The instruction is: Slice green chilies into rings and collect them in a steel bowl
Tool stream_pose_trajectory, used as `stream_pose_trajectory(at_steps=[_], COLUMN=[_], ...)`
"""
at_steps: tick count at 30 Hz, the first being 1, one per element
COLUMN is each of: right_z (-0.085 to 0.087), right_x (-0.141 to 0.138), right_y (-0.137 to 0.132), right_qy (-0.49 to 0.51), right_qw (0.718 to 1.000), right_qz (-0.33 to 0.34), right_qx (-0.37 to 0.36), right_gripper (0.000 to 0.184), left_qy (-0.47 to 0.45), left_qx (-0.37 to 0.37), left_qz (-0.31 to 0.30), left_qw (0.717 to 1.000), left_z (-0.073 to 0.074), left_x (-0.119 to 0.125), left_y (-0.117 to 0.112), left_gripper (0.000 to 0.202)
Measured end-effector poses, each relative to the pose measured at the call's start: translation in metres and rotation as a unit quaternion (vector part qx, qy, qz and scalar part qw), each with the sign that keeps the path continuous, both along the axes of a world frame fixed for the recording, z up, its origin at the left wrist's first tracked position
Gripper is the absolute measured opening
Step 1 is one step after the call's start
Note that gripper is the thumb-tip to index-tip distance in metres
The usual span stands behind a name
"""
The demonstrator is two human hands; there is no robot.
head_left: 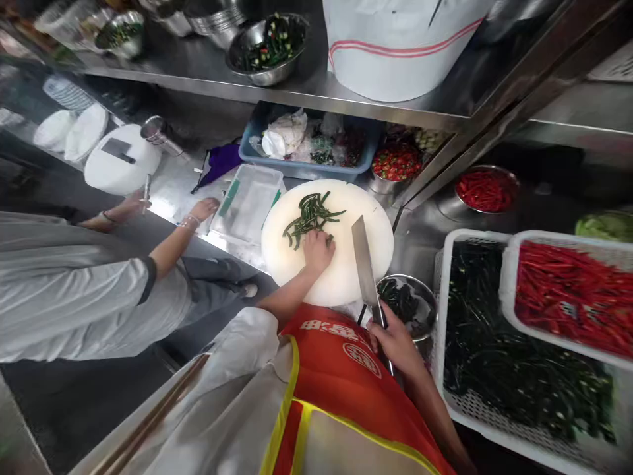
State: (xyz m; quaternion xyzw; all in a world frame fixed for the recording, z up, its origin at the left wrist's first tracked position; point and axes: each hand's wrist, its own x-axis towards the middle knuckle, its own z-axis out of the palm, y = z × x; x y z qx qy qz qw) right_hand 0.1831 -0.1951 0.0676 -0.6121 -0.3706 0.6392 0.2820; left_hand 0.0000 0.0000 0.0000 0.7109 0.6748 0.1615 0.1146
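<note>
A round white cutting board (346, 290) lies in front of me with a loose pile of long green chilies (312, 212) on it. My left hand (318, 252) rests at the pile's near edge, its fingers curled over a few chilies. In my right hand (393, 338) is a cleaver (364, 260), gripped by its dark handle. The wide blade points away from me over the right part of the board, apart from the chilies. A metal bowl (429, 323) with dark green pieces stands just right of the board, partly behind the cleaver hand.
On the right are white baskets of green chilies (494, 356) and red chilies (568, 290). A clear plastic tub (250, 198) sits left of the board, a blue bin (306, 170) behind it. Overhead runs a metal shelf (198, 86). A co-worker (89, 284) stands at left.
</note>
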Motion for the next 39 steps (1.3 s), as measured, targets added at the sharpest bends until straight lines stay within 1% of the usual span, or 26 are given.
stream_pose_trajectory(at_steps=[2,4,6,8,9,11,13,14,15,18,19,20,21,23,25,27,29,31,32,33,35,37,38,39], right_z=[0.0,0.0,0.001,0.001,0.002,0.004,0.008,0.011,0.013,0.018,0.018,0.019,0.018,0.016,0.013,0.011,0.01,0.009,0.009,0.009,0.009,0.009,0.009,0.009], right_x=[0.0,0.0,0.001,0.003,0.005,0.009,0.014,0.016,0.018,0.019,0.019,0.018,0.017,0.016,0.015,0.015,0.014,0.013,0.012,0.012,0.01,0.009,0.009,0.009], right_y=[-0.001,0.0,0.0,0.001,0.002,0.001,-0.001,-0.002,-0.004,-0.008,-0.009,-0.01,-0.01,-0.01,-0.01,-0.01,-0.011,-0.011,-0.011,-0.01,-0.009,-0.008,-0.008,-0.007], right_qy=[-0.002,-0.012,-0.03,-0.067,-0.089,-0.122,-0.12,-0.11,-0.099,-0.086,-0.083,-0.078,-0.071,-0.05,-0.03,-0.019,-0.018,-0.022,-0.024,-0.024,-0.025,-0.026,-0.028,-0.029], right_qw=[1.0,1.0,0.999,0.997,0.994,0.987,0.983,0.982,0.983,0.985,0.987,0.989,0.992,0.995,0.997,0.997,0.998,0.998,0.998,0.998,0.998,0.998,0.998,0.998], right_qz=[0.003,0.011,0.025,0.048,0.063,0.102,0.137,0.148,0.156,0.149,0.137,0.123,0.109,0.083,0.069,0.062,0.056,0.051,0.05,0.05,0.05,0.048,0.048,0.049], right_qx=[-0.001,-0.003,-0.006,-0.005,0.001,0.02,0.027,0.025,0.022,0.023,0.019,0.01,-0.002,-0.022,-0.033,-0.035,-0.034,-0.03,-0.028,-0.025,-0.022,-0.026,-0.029,-0.031], right_gripper=[0.065,0.068,0.073,0.075,0.075,0.074,0.073,0.073,0.073,0.073,0.074,0.074,0.075,0.075,0.074,0.074,0.073,0.072,0.071,0.07,0.069,0.069,0.069,0.069], left_qy=[-0.013,-0.033,-0.061,-0.093,-0.106,-0.13,-0.153,-0.162,-0.167,-0.137,-0.115,-0.09,-0.068,-0.041,-0.043,-0.074,-0.127,-0.193,-0.226,-0.256,-0.289,-0.278,-0.257,-0.232], left_qx=[0.001,0.005,0.015,0.024,0.026,0.026,0.031,0.041,0.057,0.098,0.094,0.08,0.06,0.021,0.003,0.001,0.003,0.002,-0.007,-0.024,-0.083,-0.138,-0.147,-0.139], left_qz=[-0.09,-0.149,-0.17,-0.184,-0.202,-0.255,-0.296,-0.292,-0.266,-0.123,-0.086,-0.067,-0.067,-0.092,-0.102,-0.077,-0.038,-0.012,-0.012,-0.021,-0.058,-0.102,-0.121,-0.138], left_qw=[0.996,0.988,0.983,0.978,0.973,0.958,0.942,0.942,0.948,0.978,0.985,0.99,0.994,0.995,0.994,0.994,0.991,0.981,0.974,0.966,0.952,0.945,0.947,0.953], left_z=[-0.002,-0.004,-0.008,-0.012,-0.013,-0.015,-0.014,-0.012,-0.01,-0.001,0.002,0.005,0.007,0.011,0.015,0.02,0.026,0.032,0.033,0.034,0.033,0.03,0.029,0.029], left_x=[-0.008,-0.016,-0.023,-0.026,-0.027,-0.029,-0.034,-0.039,-0.045,-0.069,-0.077,-0.083,-0.089,-0.097,-0.102,-0.106,-0.109,-0.109,-0.108,-0.105,-0.098,-0.092,-0.089,-0.088], left_y=[-0.006,-0.012,-0.018,-0.022,-0.025,-0.028,-0.027,-0.025,-0.021,-0.001,0.008,0.016,0.023,0.034,0.039,0.038,0.031,0.02,0.014,0.009,0.002,0.0,0.002,0.004], left_gripper=[0.023,0.025,0.027,0.02,0.018,0.017,0.018,0.019,0.019,0.02,0.023,0.027,0.029,0.027,0.024,0.022,0.02,0.019,0.02,0.021,0.021,0.018,0.017,0.015])
